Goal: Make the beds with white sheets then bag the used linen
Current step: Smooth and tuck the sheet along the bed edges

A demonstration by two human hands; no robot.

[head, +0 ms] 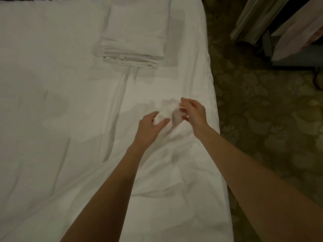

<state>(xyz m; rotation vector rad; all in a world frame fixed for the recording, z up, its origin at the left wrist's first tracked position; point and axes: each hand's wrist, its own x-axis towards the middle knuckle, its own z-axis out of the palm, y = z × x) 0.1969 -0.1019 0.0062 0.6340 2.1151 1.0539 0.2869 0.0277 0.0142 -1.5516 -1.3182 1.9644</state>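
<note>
Hands are working together near the right edge of the bed (pixel 52 119), both bare forearms reaching in from the bottom of the view. The left hand (pixel 150 126) is gripping a bunched peak of white sheet (pixel 167 109) — thumb lying across the front of the cloth, fingers curling behind it. The right hand (pixel 194 112) is meeting the same gathered fabric from the other side, its thumb and fingers bending inward around the loose cloth; motion blur is softening the fingertips, so exactly how much fabric it is pinching cannot be told. The lifted cloth is forming a small crumpled crest between the two hands, just above the mattress surface, while the rest of the sheet is spreading away flat and thin, with soft folds and long shallow creases running toward the far end.

Farther up the bed, well apart from the hands, a stack of folded linen (pixel 134 37) is sitting — rectangular, white, layered edges showing as fine ridges along its near side. One long crease is trailing from under it toward the hands.

Off the bed's right side, a dark patterned carpet (pixel 262 119) with pale floral shapes is covering the floor. Pale draped fabric (pixel 253 16) is hanging at the top right corner, its vertical pleats slanting in the wide-angle view.
</note>
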